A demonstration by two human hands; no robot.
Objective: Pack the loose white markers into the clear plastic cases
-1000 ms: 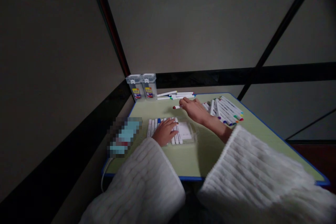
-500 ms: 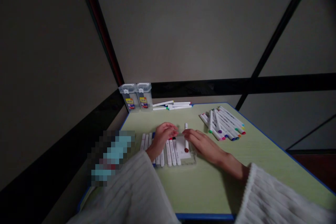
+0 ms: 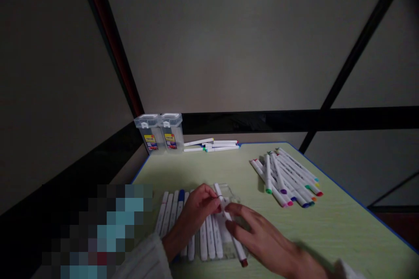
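A white marker with a dark brown cap [image 3: 237,244] slants between my two hands, its brown end toward me. My left hand [image 3: 199,209] is closed in a pinch on its upper part. The thumb and fingertips of my right hand [image 3: 255,231] rest on its middle from the right side. Beneath the hands lies a clear plastic case [image 3: 229,189], partly covered by them. White markers [image 3: 211,237] stand in a row in or on the case. More row markers [image 3: 166,213], one with a blue cap, show left of my left hand, which hides part of the row.
A loose pile of white markers with coloured caps [image 3: 288,178] lies at the right. Two clear lidded boxes [image 3: 160,135] stand at the back left corner, with several markers [image 3: 212,145] beside them. A wall [image 3: 229,52] rises behind the blue-edged table [image 3: 203,168]. A blurred-out patch covers the lower left.
The brown-capped marker has gone from nearly upright to slanted, its brown end closer to me. My left hand has come onto its upper part. The view has shifted, so the table sits lower.
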